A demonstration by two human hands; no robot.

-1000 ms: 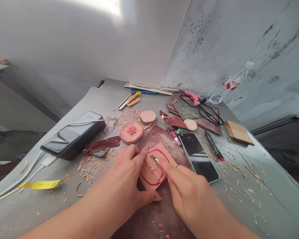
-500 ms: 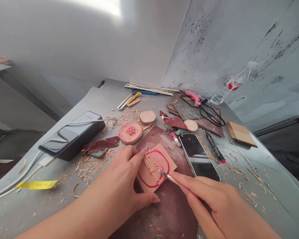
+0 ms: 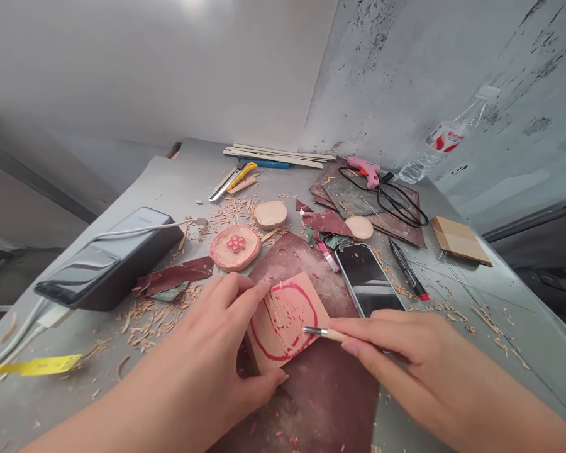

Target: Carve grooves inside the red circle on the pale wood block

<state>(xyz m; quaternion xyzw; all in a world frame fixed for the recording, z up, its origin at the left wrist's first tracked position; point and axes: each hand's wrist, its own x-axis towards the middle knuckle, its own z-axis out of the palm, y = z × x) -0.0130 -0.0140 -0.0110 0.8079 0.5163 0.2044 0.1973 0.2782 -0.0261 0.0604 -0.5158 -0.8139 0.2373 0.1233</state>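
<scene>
A square wooden block (image 3: 287, 314) with a red ring drawn on it and rough cuts inside lies tilted on a dark red sheet (image 3: 330, 384). My left hand (image 3: 212, 333) grips its left side, fingers at the upper edge and thumb at the lower corner. Between thumb and fingers, my right hand (image 3: 396, 352) holds a carving tool (image 3: 327, 333) with a pale handle; its metal tip is over the right part of the ring. Behind the block are a round wood slice with a red flower (image 3: 236, 246) and a plain slice (image 3: 270, 214).
A power bank (image 3: 113, 258) with white cables lies left. Around the block are a phone (image 3: 368, 277), red marker (image 3: 408, 269), cutter (image 3: 233, 180), pink glue gun (image 3: 365, 171), sandpaper scraps (image 3: 327, 222) and wood shavings (image 3: 155, 314). A bottle (image 3: 441, 141) stands at the back right.
The view has shifted a little. The carving tool now lies flatter, and its tip remains over the right part of the block. My left hand keeps its grip.
</scene>
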